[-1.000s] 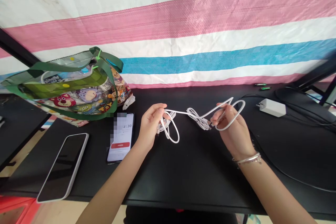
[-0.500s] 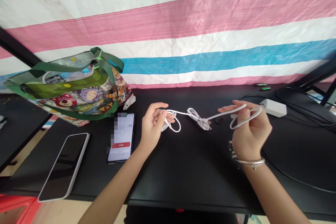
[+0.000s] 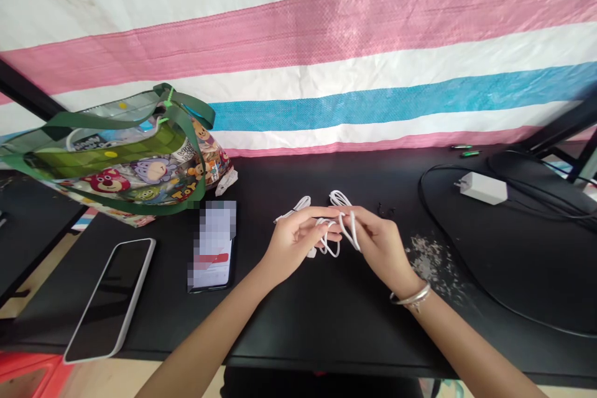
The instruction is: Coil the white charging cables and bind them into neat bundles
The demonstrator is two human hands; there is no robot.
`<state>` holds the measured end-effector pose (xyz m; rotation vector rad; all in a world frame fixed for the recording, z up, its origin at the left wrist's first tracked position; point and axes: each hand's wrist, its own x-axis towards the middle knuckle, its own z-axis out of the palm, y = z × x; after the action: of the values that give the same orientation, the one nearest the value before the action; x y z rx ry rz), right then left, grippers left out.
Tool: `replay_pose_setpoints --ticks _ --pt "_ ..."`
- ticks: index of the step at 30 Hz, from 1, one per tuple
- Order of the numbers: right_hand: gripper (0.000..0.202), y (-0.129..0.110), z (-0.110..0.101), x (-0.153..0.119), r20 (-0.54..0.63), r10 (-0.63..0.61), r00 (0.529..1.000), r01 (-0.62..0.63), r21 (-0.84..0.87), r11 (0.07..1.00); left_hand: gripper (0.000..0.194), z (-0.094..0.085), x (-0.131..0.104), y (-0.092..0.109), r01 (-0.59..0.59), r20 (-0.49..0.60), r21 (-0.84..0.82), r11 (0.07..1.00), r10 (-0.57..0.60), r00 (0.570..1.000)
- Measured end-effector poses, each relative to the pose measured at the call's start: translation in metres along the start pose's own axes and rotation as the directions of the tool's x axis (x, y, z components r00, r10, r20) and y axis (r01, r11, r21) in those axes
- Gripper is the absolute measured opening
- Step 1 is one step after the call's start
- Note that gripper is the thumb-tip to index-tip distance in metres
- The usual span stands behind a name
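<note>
While fingers [image 3: 308,212] hold white cable [image 3: 356,241], striped sheeting [image 3: 326,31] backs black tabletop [image 3: 336,317].

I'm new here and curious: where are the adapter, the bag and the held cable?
Adapter [image 3: 484,188]: head view, on its white casing.
Bag [image 3: 135,175]: head view, on its printed front.
Held cable [image 3: 356,245]: head view, low on a white loop.

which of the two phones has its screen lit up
The black-edged phone, the one nearer the left hand: it glows brightly, while the pale-edged phone farther left is dark.
</note>
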<state>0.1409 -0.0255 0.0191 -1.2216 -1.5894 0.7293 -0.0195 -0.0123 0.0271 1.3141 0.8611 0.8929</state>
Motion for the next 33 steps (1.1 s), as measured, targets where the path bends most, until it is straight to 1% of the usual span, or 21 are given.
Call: replay_pose_setpoints --ticks 3,6,10,13,17,20,26,29,33 --pt "0.028 0.003 0.006 -0.003 0.042 -0.039 0.998 0.042 -0.061 0.997 0.025 0.0 0.001 -0.002 -0.009 -0.026 -0.003 1.0 0.009 1.0" --pt "0.029 0.006 0.009 -0.005 0.075 -0.05 0.996 0.058 -0.106 0.993 0.026 0.002 0.001 -0.005 0.001 -0.049 -0.034 0.999 -0.002 0.999" --pt "0.028 0.006 0.009 -0.005 0.063 -0.069 0.996 0.077 -0.136 0.988 0.03 0.004 0.002 -0.005 0.032 -0.055 -0.111 0.993 -0.038 0.998" --pt "0.026 0.004 0.008 -0.005 0.04 -0.079 0.996 0.083 -0.113 0.99 0.032 0.004 0.002 -0.004 0.045 -0.08 -0.162 0.986 -0.058 0.995" --pt "0.023 0.004 0.008 -0.005 0.025 -0.103 0.994 0.105 -0.071 0.992 0.037 0.003 0.002 -0.001 0.075 -0.11 -0.19 0.979 -0.097 0.989" --pt "0.021 0.008 0.01 -0.005 0.035 -0.12 0.992 0.122 -0.053 0.991 0.039 0.003 0.001 0.0 0.084 -0.098 -0.187 0.979 -0.104 0.99" --pt "0.015 0.012 0.01 -0.006 0.031 -0.112 0.993 0.112 -0.001 0.994 0.026 0.004 0.002 -0.003 0.065 -0.051 -0.139 0.988 -0.073 0.996" --pt "0.013 0.01 0.009 -0.005 0.017 -0.11 0.994 0.11 -0.016 0.994 0.024 0.003 0.002 -0.003 0.06 -0.049 -0.118 0.991 -0.066 0.997" --pt "0.013 0.008 0.008 -0.004 -0.025 -0.076 0.997 0.076 0.002 0.997 0.024 0.0 0.002 -0.002 0.054 -0.059 -0.122 0.991 -0.061 0.996"
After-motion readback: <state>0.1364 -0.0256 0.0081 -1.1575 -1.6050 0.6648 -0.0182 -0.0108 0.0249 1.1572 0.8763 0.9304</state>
